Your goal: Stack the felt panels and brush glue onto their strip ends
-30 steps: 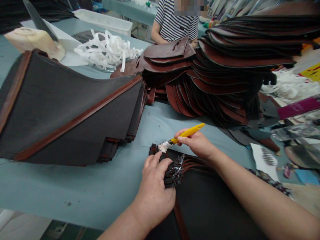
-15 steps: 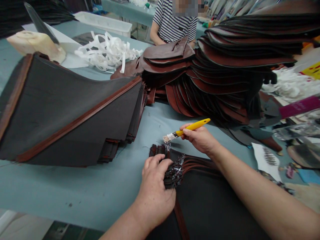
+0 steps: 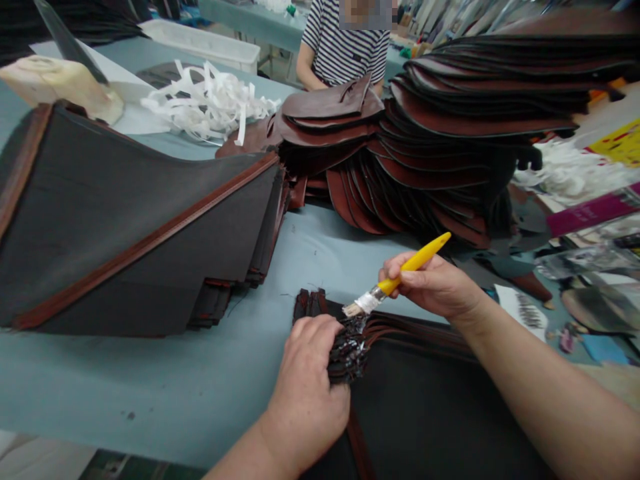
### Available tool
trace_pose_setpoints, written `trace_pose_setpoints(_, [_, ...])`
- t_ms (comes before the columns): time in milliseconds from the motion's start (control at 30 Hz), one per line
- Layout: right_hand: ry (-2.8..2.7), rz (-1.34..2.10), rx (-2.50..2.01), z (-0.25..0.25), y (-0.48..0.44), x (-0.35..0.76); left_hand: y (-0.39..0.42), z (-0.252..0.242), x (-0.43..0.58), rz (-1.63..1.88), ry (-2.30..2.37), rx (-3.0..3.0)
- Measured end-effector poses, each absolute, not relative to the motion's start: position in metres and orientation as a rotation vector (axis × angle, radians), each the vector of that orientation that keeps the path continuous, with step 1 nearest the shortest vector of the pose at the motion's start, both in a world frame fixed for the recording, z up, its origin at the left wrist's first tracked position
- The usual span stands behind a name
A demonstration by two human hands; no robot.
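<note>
A yellow-handled paintbrush (image 3: pixel 419 261) is pinched in my right hand (image 3: pixel 434 283), its pale bristles pointing down and left. White stuff coats the brush near its ferrule. The bristle tip is at the upper part of the bunched edges of a stack of dark leather pieces (image 3: pixel 425 393), which carry whitish, glossy smears. My left hand (image 3: pixel 313 387) is wrapped around that bunched end from the left, thumb along the smeared edges. Some fingertips are hidden behind the stack. Reddish-brown strips run between and along the dark pieces.
Another stack of dark pieces (image 3: pixel 145 220) lies on the left of the blue-green table (image 3: pixel 240 387). Large piles of brown leather (image 3: pixel 430 153) stand at the back right. White strips (image 3: pixel 210 103) are heaped behind. A person in a striped shirt (image 3: pixel 345 50) is across the table.
My right hand has moved right and slightly down with the paintbrush, its bristles coming from the stack's far corner down onto its smeared edges. My left hand keeps its grip.
</note>
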State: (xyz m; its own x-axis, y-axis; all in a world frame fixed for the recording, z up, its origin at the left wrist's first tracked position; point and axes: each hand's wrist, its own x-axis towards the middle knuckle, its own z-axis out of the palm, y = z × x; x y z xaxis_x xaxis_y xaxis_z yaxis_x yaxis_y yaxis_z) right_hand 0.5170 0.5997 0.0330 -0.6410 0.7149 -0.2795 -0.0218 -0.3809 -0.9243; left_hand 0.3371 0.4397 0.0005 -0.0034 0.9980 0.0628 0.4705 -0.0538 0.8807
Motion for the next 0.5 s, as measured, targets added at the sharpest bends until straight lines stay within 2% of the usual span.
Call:
trace_pose_setpoints(167, [-1.394, 1.893, -1.067, 0.026, 0.604, 0.512, 0.437, 0.0, 0.338, 1.051, 1.533, 1.638])
trace_pose_setpoints(333, [-1.642, 2.01, -0.931, 0.032, 0.6, 0.511, 0.432, 0.001, 0.34, 0.923, 1.624, 1.497])
trace_pose_setpoints(500, [-1.396, 1.917, -1.033, 0.028, 0.607, 0.507, 0.436, 0.0, 0.338, 0.823, 1.7, 1.355])
